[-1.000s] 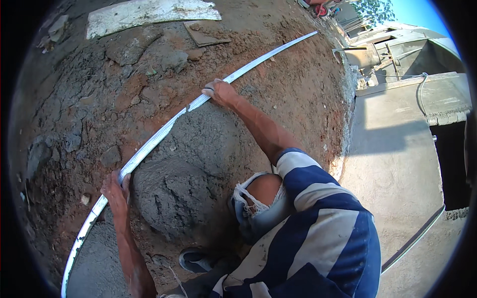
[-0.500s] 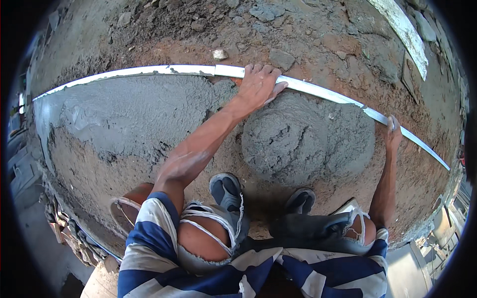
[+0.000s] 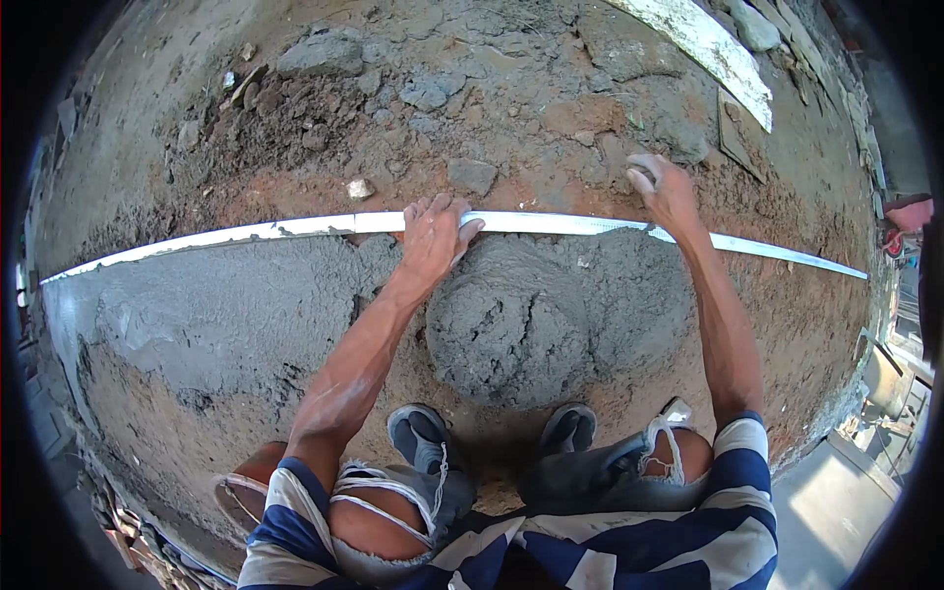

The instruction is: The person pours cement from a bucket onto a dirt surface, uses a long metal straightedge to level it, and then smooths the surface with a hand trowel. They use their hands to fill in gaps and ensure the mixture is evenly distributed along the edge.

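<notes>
We kneel or squat at wide, lumpy brown ground (image 3: 541,118). A long white strip (image 3: 551,222) runs across it from left to right, along the far side of the grey mix. We think it does best lying flat, in one line. On the left, a wet grey layer (image 3: 236,315) touches the strip's near edge. In the middle, a thick, cracked heap (image 3: 521,334) comes up to that edge too, so a hard shove there could push the strip away. Our left hand (image 3: 433,231) grips the strip, fingers on the far side and thumb on the near side. That seems a good hold, if we press gently. Our right hand (image 3: 669,192) is past the strip, fingers half curled; we can't tell if it holds anything. Its arm crosses above the strip, so we should take care not to bump it. A small pale stone (image 3: 361,189) lies just beyond; best kept out from underneath.
</notes>
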`<state>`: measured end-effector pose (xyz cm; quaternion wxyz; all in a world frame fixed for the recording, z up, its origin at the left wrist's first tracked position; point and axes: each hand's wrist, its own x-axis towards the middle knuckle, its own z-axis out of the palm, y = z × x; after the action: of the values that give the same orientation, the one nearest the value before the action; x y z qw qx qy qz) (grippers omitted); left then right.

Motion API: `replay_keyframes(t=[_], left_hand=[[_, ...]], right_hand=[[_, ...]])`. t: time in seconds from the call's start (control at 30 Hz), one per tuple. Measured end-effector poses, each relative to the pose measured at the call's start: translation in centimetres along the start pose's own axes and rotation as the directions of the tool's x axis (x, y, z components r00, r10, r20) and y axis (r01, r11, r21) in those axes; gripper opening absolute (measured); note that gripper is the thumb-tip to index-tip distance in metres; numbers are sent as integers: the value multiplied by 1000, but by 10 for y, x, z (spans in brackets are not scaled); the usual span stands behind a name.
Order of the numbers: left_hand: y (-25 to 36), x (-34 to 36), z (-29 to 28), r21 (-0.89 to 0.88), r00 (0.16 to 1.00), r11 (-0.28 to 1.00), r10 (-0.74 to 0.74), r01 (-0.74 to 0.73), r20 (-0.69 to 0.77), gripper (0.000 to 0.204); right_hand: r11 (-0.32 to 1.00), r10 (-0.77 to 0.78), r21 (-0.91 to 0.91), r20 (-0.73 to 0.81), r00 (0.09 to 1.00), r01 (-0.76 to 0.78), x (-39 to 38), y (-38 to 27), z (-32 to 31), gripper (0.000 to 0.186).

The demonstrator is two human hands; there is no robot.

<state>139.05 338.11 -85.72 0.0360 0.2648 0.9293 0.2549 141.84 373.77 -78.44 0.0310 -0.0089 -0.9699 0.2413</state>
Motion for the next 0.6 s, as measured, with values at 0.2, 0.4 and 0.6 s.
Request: replay_keyframes(t=[0.2, 0.4, 0.6], left_hand=[[-10, -9, -9, -20, 998, 998, -53, 53, -36, 27], [5, -2, 3, -26, 998, 1000, -12, 10, -55, 27], [-9, -7, -3, -20, 999, 1000, -13, 12, -51, 26]], right_hand=[[920, -154, -349, 98, 983, 179, 85, -34, 36, 34], [652, 653, -292, -252, 714, -700, 67, 105, -26, 84], [748, 633, -18, -281, 721, -664, 54, 89, -27, 90]])
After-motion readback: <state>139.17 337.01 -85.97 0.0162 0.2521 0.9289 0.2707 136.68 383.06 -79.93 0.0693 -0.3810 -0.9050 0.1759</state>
